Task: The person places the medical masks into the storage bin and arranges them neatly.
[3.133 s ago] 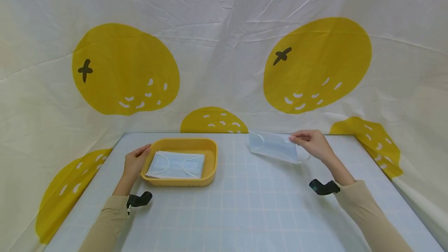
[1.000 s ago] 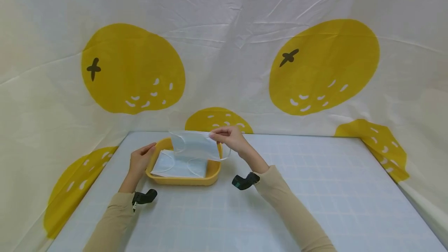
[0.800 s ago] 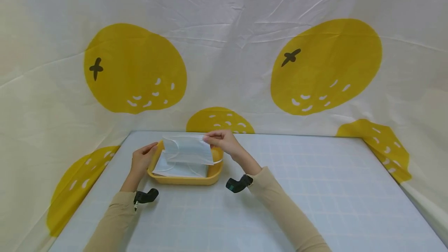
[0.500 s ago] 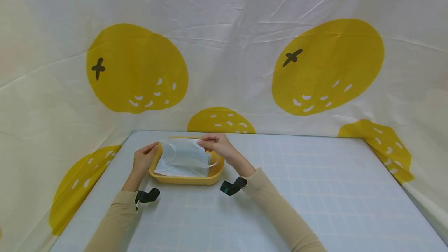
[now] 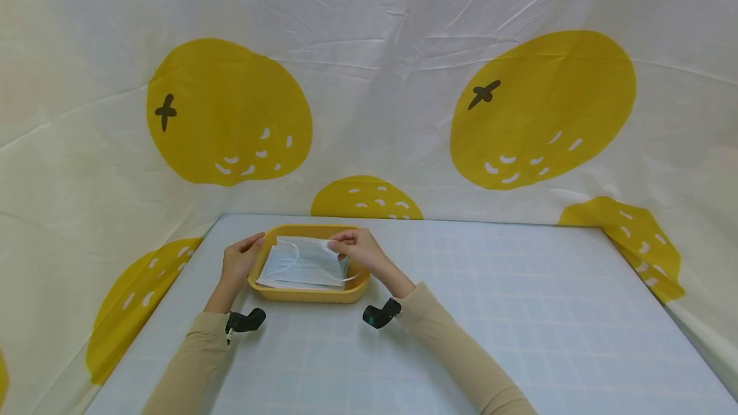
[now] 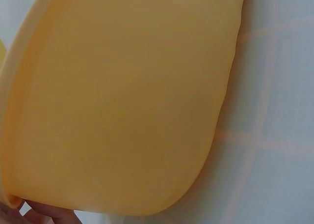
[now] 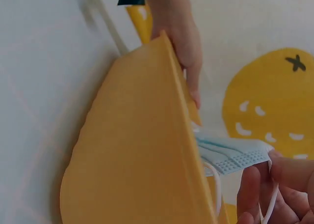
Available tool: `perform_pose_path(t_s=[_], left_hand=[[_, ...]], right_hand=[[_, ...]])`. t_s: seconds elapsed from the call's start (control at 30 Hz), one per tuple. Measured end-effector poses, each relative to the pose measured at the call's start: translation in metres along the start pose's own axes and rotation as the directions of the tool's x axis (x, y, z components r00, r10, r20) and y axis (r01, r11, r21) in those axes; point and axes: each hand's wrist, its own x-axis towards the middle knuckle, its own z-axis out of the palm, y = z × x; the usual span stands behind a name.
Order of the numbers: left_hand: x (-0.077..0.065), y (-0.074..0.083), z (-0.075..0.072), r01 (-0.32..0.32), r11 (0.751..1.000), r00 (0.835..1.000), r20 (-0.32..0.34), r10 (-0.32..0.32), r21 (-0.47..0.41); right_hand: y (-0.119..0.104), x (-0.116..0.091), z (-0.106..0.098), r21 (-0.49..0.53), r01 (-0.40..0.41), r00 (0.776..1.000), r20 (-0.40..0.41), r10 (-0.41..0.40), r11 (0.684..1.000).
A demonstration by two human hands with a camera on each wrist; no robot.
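A yellow plastic tray (image 5: 308, 297) stands on the table and holds a stack of pale blue face masks (image 5: 268, 274). My right hand (image 5: 363, 252) pinches the right upper corner of one more face mask (image 5: 311, 256), low over the stack and overlapping it. In the right wrist view, thumb and fingers clasp that mask (image 7: 230, 154), with a white ear loop hanging past them. At the tray's left rim, my left hand (image 5: 235, 264) grips the edge. The left wrist view is mostly filled by the tray's outer wall (image 6: 117, 106), with fingertips at its lower left.
The table (image 5: 490, 312) wears a light blue checked cover. Behind it hangs a white cloth (image 5: 380, 114) printed with yellow fruit. A black wrist camera (image 5: 246, 321) sits at the left cuff, another black camera (image 5: 382, 314) at the right.
My right hand has carried the mask leftward from the table's right side to over the tray, then lowered it onto the stack's area. The left hand has stayed at the rim.
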Motion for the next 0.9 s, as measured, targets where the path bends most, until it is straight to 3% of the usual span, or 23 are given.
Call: perform_pose_path(t_s=[0.13, 0.33, 0.63, 0.9], left_hand=[[0.0, 0.0, 0.0, 0.001, 1.0, 1.0, 0.002, -0.002, 0.003], [0.0, 0.0, 0.0, -0.014, 1.0, 1.0, 0.001, 0.014, 0.015], [0.0, -0.001, 0.0, -0.026, 0.999, 1.0, 0.014, 0.026, 0.022], [0.0, -0.002, -0.001, -0.019, 1.0, 1.0, 0.015, 0.018, 0.014]], right_hand=[[0.004, 0.002, 0.001, -0.171, 0.005, 0.999, -0.052, -0.014, 0.985], [0.005, 0.003, 0.003, -0.373, 0.039, 0.996, -0.061, -0.066, 0.927], [0.007, 0.008, 0.009, -0.599, 0.063, 0.994, -0.038, -0.107, 0.799], [0.013, 0.006, 0.017, -0.724, 0.094, 0.981, -0.049, -0.186, 0.684]])
